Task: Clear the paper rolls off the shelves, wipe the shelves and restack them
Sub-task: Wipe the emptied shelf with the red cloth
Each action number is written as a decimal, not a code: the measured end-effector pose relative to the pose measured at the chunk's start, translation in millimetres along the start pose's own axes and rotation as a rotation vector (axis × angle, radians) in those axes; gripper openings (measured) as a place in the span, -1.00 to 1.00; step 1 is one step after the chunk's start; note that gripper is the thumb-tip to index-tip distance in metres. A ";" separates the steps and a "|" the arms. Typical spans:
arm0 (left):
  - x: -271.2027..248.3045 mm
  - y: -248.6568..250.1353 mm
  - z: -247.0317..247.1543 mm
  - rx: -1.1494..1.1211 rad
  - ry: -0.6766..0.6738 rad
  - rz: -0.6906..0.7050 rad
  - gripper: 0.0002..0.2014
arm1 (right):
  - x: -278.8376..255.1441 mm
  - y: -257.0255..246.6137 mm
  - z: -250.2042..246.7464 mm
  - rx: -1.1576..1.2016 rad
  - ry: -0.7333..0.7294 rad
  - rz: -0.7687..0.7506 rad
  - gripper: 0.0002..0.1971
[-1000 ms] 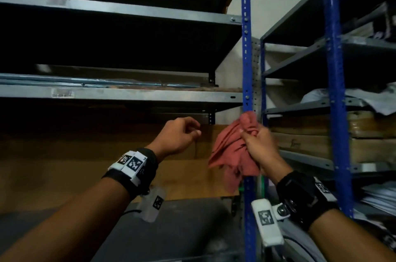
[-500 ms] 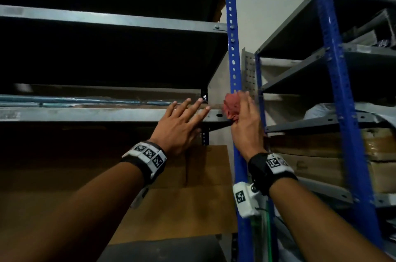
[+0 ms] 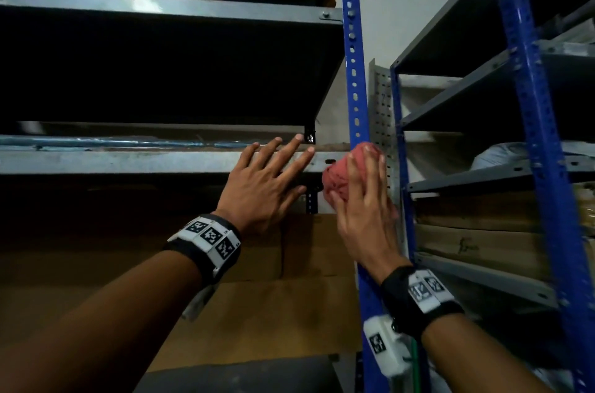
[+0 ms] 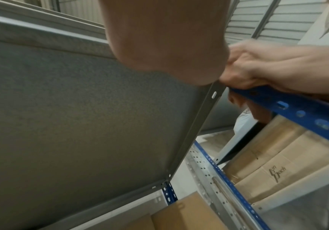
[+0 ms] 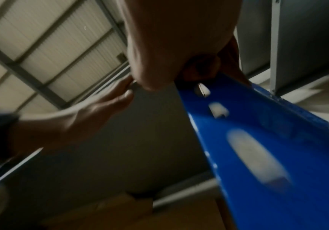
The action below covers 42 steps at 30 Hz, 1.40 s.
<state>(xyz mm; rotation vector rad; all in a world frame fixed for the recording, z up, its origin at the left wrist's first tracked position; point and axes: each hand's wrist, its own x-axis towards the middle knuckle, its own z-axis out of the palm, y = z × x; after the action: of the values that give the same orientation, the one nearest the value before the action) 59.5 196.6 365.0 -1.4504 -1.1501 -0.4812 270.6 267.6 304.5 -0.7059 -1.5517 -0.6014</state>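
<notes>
My left hand (image 3: 273, 167) lies flat with spread, straight fingers on the front lip of the grey metal shelf (image 3: 112, 162). Its palm (image 4: 159, 38) shows from below, against the shelf's underside (image 4: 81, 109). Long bluish-wrapped paper rolls (image 3: 128, 143) lie along that shelf, mostly hidden by the lip. My right hand (image 3: 363, 186) holds a bunched red cloth (image 3: 335, 177) and presses it against the blue upright post (image 3: 354, 77) at the shelf's right end. The thumb wraps under the cloth. The right wrist view is blurred; it shows the post (image 5: 258, 140) and my left hand (image 5: 100, 105).
Another grey shelf (image 3: 161, 9) sits close above. Brown cardboard (image 3: 273, 312) stands below the shelf. To the right is a second rack with a blue post (image 3: 531, 135), holding brown paper packs (image 3: 483, 241) and a white bundle (image 3: 515, 154).
Both hands rose to the shelf's front edge. The left hand went from a loose fist to spread fingers on the lip. The hanging cloth became a bunch pressed on the post.
</notes>
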 end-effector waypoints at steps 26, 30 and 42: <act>-1.5 -2.4 -3.2 -0.033 -0.014 0.021 -0.28 | -27.7 2.9 2.6 -0.025 0.044 -0.004 -0.08; -1.8 -2.1 1.6 -0.031 0.003 0.015 -0.28 | 18.2 -0.3 8.1 -0.029 0.090 0.032 -0.09; -1.6 -1.9 -6.4 -0.034 -0.020 0.029 -0.28 | -85.9 -3.5 -1.5 -0.090 -0.031 0.028 -0.04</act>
<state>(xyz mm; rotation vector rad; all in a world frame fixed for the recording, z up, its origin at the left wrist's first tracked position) 59.1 189.8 366.3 -1.5024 -1.1395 -0.4688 273.0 256.3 219.3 -0.8071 -1.5487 -0.6451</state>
